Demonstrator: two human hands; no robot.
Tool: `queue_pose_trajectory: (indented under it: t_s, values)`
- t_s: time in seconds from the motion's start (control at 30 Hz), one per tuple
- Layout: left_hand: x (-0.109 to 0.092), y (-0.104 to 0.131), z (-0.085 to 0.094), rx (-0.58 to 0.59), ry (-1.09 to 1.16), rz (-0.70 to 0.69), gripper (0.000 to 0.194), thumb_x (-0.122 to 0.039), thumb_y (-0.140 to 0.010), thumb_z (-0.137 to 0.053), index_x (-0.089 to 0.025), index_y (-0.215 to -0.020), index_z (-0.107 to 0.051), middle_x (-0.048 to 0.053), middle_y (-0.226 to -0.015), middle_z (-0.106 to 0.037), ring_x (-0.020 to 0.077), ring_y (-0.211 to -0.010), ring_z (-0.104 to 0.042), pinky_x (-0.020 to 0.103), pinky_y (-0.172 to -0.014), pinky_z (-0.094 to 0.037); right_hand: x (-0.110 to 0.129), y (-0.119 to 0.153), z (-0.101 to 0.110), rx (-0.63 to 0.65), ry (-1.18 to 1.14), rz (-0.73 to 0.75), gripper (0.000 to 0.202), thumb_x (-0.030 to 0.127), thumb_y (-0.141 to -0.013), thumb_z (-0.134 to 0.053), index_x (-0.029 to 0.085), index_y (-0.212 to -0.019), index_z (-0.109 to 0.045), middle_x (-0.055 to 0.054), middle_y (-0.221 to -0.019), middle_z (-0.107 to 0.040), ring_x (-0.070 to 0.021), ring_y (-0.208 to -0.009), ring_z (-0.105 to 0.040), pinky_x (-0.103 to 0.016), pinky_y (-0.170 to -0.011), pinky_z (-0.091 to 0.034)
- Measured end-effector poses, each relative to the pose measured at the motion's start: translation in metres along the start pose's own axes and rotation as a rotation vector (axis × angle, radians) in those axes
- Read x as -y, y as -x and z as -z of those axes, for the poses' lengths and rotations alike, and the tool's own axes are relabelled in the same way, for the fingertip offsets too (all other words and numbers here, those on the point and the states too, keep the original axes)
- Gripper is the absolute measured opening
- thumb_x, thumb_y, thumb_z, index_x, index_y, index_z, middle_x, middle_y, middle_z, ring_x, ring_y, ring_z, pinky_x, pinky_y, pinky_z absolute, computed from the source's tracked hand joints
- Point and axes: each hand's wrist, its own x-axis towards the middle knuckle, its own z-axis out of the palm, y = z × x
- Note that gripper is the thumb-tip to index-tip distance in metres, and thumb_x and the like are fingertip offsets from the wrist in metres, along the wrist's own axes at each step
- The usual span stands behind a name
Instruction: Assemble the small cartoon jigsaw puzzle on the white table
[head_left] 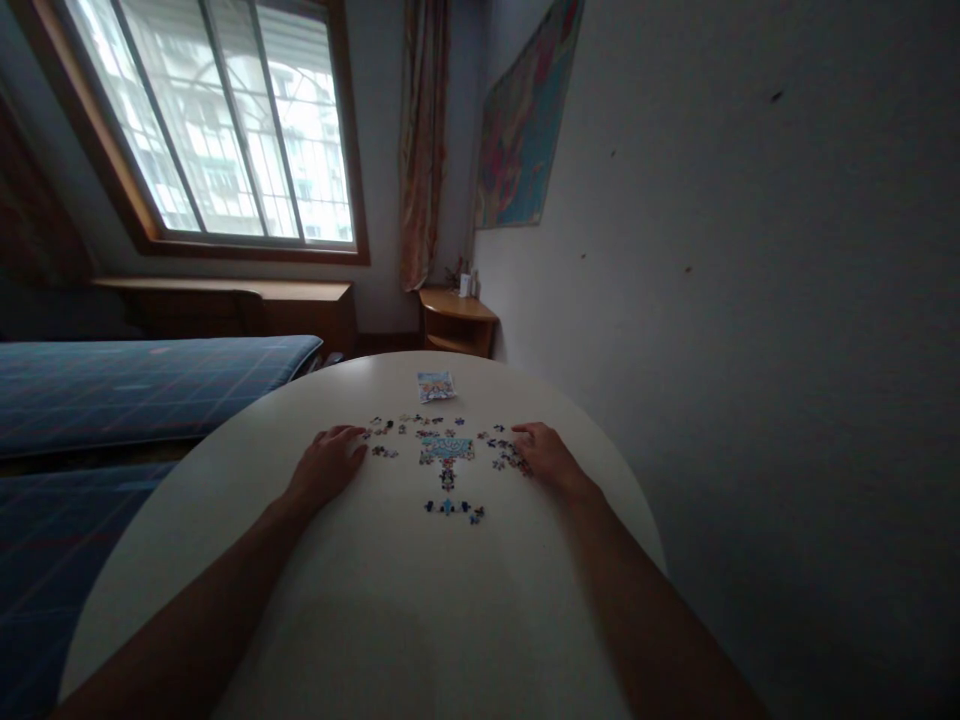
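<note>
My left hand (328, 466) rests on the white table with its fingertips by a few loose jigsaw pieces (384, 453). Its thumb and fingers are apart, and I see nothing held. On the other side, my right hand (553, 462) lies open over the edge of a cluster of jigsaw pieces (510, 456), partly covering it. Between the hands is a joined puzzle section (448, 449), light blue on top, with a narrow column of pieces below it. Closer to me lies a short row of joined pieces (448, 507), with a small clump (477, 515) at its right end.
A printed picture packet (436, 387) lies toward the far side of the round table (360, 620). More loose pieces (420, 420) are scattered before it. A bed (150, 390) stands left, a wall (720, 350) right, and a corner shelf (459, 306) beyond the table.
</note>
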Motion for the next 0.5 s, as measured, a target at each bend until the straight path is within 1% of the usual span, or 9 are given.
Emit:
queue_pose_trajectory:
  t_s: [0.17, 0.3, 0.43, 0.5]
  values:
    - [0.003, 0.0, -0.004, 0.001, 0.013, -0.004, 0.043, -0.035, -0.087, -0.043, -0.017, -0.121, -0.063, 0.009, -0.125, -0.064, 0.0276, -0.113, -0.058, 0.042, -0.103, -0.042, 0.0, 0.0, 0.0, 0.042, 0.014, -0.007, 0.033, 0.022, -0.084, -0.058, 0.017, -0.114, -0.069, -0.01, -0.113, -0.068, -0.0197, -0.099, -0.065, -0.029, -0.089, -0.048]
    - [0.002, 0.0, -0.006, -0.005, 0.014, 0.018, 0.046, -0.037, -0.086, -0.043, -0.015, -0.122, -0.061, 0.011, -0.125, -0.063, 0.0291, -0.117, -0.056, 0.042, -0.101, -0.044, -0.002, -0.001, 0.001, 0.02, 0.027, -0.045, 0.033, 0.019, -0.084, -0.055, 0.016, -0.113, -0.069, -0.011, -0.114, -0.069, -0.0199, -0.103, -0.064, -0.029, -0.091, -0.047]
    - [0.001, 0.0, -0.009, -0.005, 0.02, 0.013, 0.045, -0.038, -0.087, -0.043, -0.017, -0.122, -0.061, 0.01, -0.126, -0.063, 0.0294, -0.118, -0.055, 0.043, -0.101, -0.044, -0.002, -0.001, 0.001, 0.039, 0.02, -0.097, 0.031, 0.023, -0.086, -0.053, 0.017, -0.11, -0.071, -0.01, -0.106, -0.072, -0.019, -0.095, -0.066, -0.029, -0.086, -0.049]
    - [0.0, 0.0, -0.011, 0.0, 0.026, 0.004, 0.045, -0.038, -0.087, -0.042, -0.017, -0.123, -0.06, 0.01, -0.128, -0.062, 0.0293, -0.119, -0.055, 0.044, -0.102, -0.043, -0.001, -0.001, 0.001, 0.054, 0.016, -0.085, 0.028, 0.026, -0.086, -0.055, 0.019, -0.105, -0.073, -0.008, -0.103, -0.073, -0.0191, -0.094, -0.067, -0.028, -0.085, -0.049]
